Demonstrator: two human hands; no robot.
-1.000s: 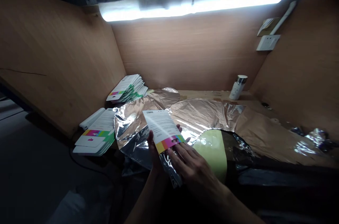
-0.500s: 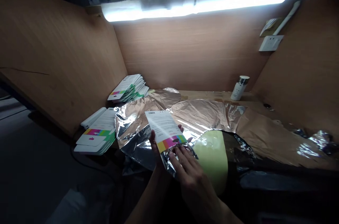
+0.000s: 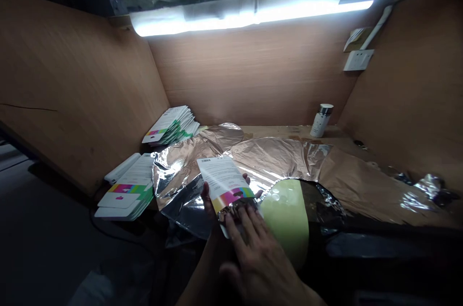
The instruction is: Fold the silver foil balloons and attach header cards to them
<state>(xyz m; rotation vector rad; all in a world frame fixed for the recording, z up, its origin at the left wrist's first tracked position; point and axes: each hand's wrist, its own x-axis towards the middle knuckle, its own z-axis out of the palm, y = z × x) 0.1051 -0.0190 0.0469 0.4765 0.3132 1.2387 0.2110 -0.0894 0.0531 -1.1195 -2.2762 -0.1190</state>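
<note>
My left hand (image 3: pixel 209 201) grips a white printed card with a rainbow stripe (image 3: pixel 224 180) from behind, thumb on its left edge. The card's lower end sits in a clear shiny plastic sleeve (image 3: pixel 237 212). My right hand (image 3: pixel 255 253) lies over the sleeve's lower part, fingers stretched forward with the tips on the plastic just below the coloured stripe. Both hands are above the front of a bench covered with crinkled silver foil (image 3: pixel 275 156).
Two stacks of the same cards lie at the left, one near (image 3: pixel 125 192) and one farther back (image 3: pixel 170 125). A pale green sheet (image 3: pixel 285 209) lies right of my hands. A small white bottle (image 3: pixel 320 120) stands at the back. Wooden walls enclose the bench.
My right hand has slid back toward me along the sleeve, while the card has sunk a little deeper into it. The view has shifted slightly.
</note>
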